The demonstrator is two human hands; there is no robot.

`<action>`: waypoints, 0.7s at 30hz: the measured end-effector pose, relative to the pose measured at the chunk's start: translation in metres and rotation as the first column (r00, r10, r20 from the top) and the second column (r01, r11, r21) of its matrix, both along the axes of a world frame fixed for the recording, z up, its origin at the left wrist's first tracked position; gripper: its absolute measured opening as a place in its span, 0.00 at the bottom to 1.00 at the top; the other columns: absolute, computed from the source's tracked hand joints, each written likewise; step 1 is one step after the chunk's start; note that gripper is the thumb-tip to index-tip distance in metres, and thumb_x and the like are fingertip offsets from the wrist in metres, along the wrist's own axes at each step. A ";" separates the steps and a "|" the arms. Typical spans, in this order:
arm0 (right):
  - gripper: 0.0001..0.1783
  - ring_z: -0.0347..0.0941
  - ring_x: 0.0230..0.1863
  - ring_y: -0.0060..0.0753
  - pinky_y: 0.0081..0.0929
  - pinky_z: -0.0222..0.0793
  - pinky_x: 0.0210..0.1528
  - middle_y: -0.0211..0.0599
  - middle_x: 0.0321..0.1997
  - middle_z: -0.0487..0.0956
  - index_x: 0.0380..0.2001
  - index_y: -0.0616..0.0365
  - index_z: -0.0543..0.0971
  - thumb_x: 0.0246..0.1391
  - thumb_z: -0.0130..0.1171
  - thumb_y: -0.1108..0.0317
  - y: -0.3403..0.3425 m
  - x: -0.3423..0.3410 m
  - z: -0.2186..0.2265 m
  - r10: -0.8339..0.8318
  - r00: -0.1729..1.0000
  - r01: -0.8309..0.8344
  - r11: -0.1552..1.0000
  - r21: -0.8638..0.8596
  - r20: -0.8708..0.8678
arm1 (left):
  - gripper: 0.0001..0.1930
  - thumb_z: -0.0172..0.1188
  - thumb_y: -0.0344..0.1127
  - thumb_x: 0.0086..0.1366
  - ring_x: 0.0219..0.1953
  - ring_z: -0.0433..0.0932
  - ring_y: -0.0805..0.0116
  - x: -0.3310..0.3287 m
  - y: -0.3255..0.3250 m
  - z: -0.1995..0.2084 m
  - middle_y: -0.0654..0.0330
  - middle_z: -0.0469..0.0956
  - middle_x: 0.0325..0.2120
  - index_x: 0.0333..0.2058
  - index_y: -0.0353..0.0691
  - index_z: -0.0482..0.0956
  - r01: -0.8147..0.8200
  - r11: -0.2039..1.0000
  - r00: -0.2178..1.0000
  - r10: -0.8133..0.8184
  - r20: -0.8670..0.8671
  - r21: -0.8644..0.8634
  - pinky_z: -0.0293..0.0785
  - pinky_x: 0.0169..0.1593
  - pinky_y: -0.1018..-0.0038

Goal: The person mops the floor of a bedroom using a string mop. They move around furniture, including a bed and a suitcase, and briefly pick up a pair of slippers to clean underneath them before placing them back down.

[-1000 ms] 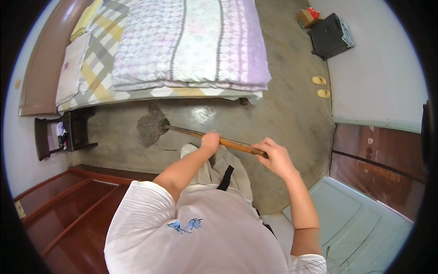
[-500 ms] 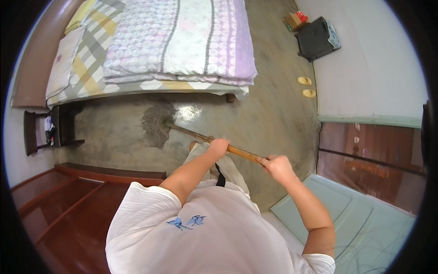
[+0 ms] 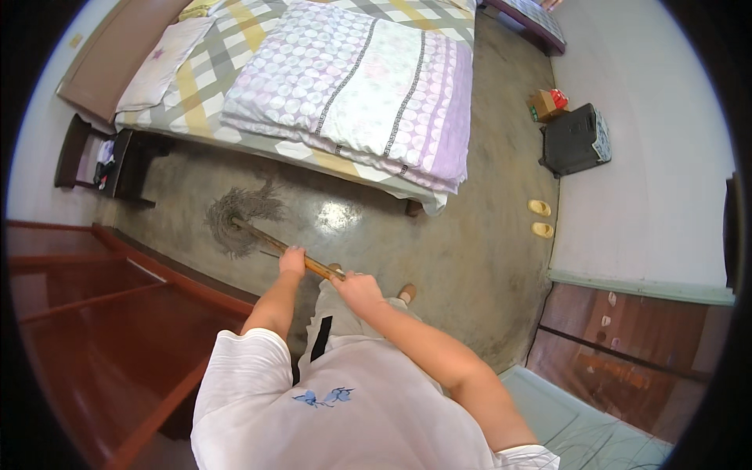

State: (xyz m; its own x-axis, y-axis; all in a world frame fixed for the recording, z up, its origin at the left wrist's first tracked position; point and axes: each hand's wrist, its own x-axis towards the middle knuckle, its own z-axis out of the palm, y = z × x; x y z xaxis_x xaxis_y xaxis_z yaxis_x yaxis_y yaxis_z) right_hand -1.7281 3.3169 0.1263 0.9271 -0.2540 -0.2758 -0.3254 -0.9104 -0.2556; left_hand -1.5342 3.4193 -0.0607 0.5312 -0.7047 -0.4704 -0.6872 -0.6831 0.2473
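Head view: both hands clasp a stringy mop's slim wooden handle.

Mop, grey strands splayed on the floor, wooden handle tilted

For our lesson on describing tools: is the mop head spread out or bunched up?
Spread out: the mop head fans its grey strands across the floor around the end of the handle.

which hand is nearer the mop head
The left hand: it grips the wooden handle closer to the mop head, while the right hand holds it near its upper end.
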 end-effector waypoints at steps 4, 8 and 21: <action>0.24 0.78 0.31 0.37 0.29 0.73 0.28 0.38 0.32 0.76 0.53 0.44 0.73 0.50 0.53 0.71 -0.036 -0.051 0.020 0.016 0.992 -0.020 0.999 -0.031 -0.129 | 0.07 0.60 0.33 0.53 0.43 0.75 0.54 -0.059 -0.038 0.023 0.54 0.76 0.36 0.33 0.46 0.78 0.096 0.994 0.993 -0.099 0.065 0.044 0.73 0.45 0.62; 0.27 0.78 0.32 0.37 0.31 0.72 0.27 0.37 0.30 0.76 0.56 0.39 0.70 0.50 0.53 0.71 -0.103 -0.167 0.037 0.006 0.976 -0.025 0.996 -0.087 -0.218 | 0.08 0.52 0.30 0.57 0.42 0.78 0.57 -0.170 -0.105 0.026 0.55 0.79 0.36 0.33 0.45 0.80 0.255 0.965 0.967 -0.256 0.009 0.058 0.73 0.46 0.63; 0.28 0.74 0.23 0.45 0.40 0.69 0.25 0.39 0.23 0.73 0.50 0.37 0.75 0.42 0.65 0.68 -0.150 -0.527 0.212 -0.393 0.829 0.375 0.918 -0.126 -0.398 | 0.11 0.66 0.38 0.50 0.37 0.78 0.56 -0.565 -0.228 0.109 0.55 0.78 0.29 0.32 0.44 0.79 0.645 0.641 0.536 -0.768 -0.351 -0.416 0.76 0.38 0.60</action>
